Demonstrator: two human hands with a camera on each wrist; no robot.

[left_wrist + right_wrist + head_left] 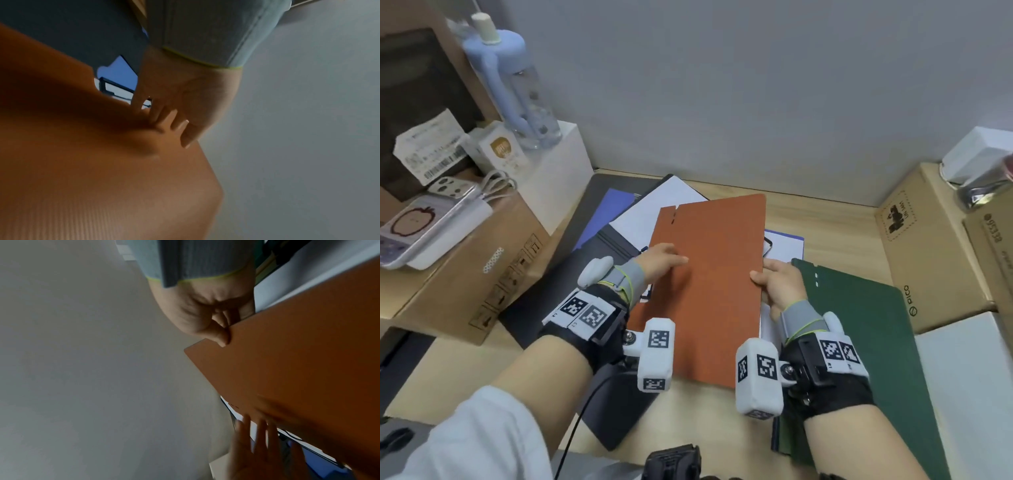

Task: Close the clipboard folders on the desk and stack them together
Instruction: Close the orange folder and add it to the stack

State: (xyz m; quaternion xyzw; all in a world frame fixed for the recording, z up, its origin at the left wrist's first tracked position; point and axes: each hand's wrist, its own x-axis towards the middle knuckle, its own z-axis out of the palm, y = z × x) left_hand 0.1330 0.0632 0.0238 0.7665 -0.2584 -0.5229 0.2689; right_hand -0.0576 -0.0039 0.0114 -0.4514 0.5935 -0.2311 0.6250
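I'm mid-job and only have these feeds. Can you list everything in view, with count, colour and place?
orange folder: 1, orange, desk centre, closed, held by both hands
green folder: 1, dark green, right of the orange one, closed, flat
blue folder: 1, blue, open with white paper, under the orange one
black folder: 1, black, far left of the pile, open
desk: 1, light wood
cardboard boxes: several, brown, left and right desk edges
water bottle: 1, pale blue and clear, on a white box at left
phone: 1, white case, on the left box
left hand: fingers flat on the orange cover
right hand: pinches the orange folder's right edge
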